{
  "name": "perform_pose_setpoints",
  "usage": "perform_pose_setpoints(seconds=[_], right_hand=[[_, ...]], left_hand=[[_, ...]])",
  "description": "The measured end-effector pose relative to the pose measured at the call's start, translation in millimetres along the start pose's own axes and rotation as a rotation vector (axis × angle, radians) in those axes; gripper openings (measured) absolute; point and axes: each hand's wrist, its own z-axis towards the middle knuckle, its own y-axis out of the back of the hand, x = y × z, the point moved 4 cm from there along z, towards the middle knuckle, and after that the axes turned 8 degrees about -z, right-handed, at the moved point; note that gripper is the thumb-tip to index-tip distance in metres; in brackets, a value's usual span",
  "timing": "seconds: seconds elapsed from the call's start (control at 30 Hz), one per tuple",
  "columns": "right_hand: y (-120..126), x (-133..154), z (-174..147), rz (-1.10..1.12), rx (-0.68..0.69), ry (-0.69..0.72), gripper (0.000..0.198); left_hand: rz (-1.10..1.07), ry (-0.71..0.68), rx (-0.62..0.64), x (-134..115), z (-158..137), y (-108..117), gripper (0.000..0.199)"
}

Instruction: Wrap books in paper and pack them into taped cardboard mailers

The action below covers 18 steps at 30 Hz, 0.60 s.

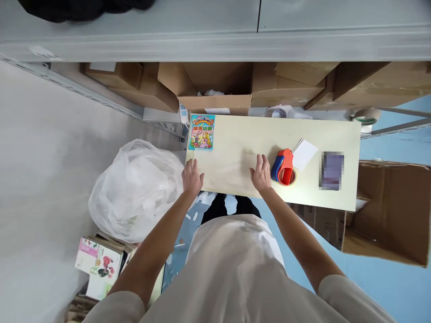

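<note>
My left hand (192,176) is at the front left corner of the pale table (232,139), fingers stretched out and nothing in it. A colourful children's book (202,132) lies flat just beyond it, at the table's back left corner. Over the front middle of the table is my right hand (261,173), its fingers apart and holding nothing. Close to its right stands a red and blue tape dispenser (285,161) with a roll of tape. White cards (305,154) lie just behind the dispenser. Farther right is a blurred-out purple item (332,171).
Open cardboard boxes (215,102) line the shelf behind the table, and another large box (390,215) stands at the right. Tape rolls (367,116) lie at the back. A translucent plastic bag (138,188) and stacked books (101,264) are at the left.
</note>
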Motion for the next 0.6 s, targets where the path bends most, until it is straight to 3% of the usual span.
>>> perform_pose_setpoints(seconds=[0.1, 0.2, 0.37, 0.47, 0.6], right_hand=[[-9, 21, -14, -0.024, 0.036, 0.105, 0.062], [-29, 30, -24, -0.043, 0.163, 0.106, 0.065], [-46, 12, -34, -0.118, 0.236, 0.016, 0.067], [-40, 9, -36, -0.131, 0.219, 0.024, 0.067], [-24, 33, -16, -0.069, 0.121, 0.032, 0.066]], left_hand=[[0.057, -0.209, 0.183, -16, -3, -24, 0.068], [0.103, -0.203, 0.313, -18, -6, -51, 0.077], [0.079, -0.190, 0.429, -21, -16, -82, 0.084], [0.030, -0.156, 0.448, -26, -22, -81, 0.086], [-0.156, -0.137, 0.372, -23, -7, -56, 0.084]])
